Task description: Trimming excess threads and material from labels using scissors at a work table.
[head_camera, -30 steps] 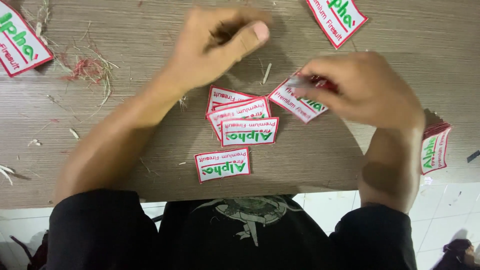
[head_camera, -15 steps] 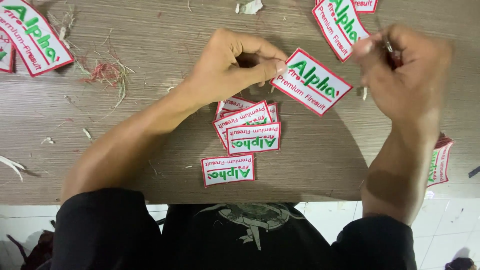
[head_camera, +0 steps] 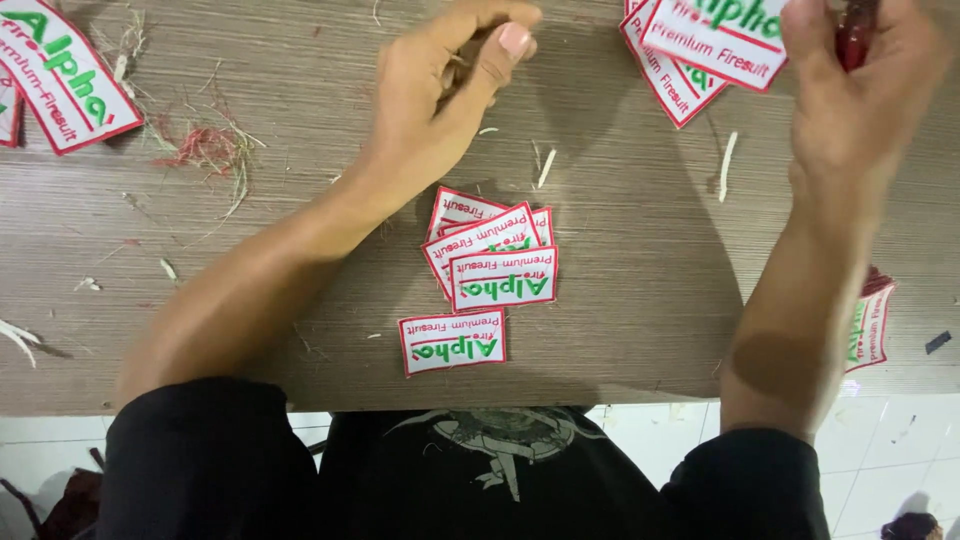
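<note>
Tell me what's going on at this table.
A person in black sleeves sits at a wooden table sorting embroidered patches. The right hand holds a red tool at the top edge, against a large white patch with red border. The left hand is curled loosely above the table; whether it pinches anything cannot be told. A small stack of patches and a single patch lie near the body, thread scraps to the left.

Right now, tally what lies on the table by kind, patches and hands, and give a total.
Small patches, one stack plus one apart: about 5, since overlap hides the stack's exact count
Large patches top left: 2
Large patches top right: at least 2
Patch at the right edge: 1
Hands, left hand and right hand: 2
Total: about 12
</note>
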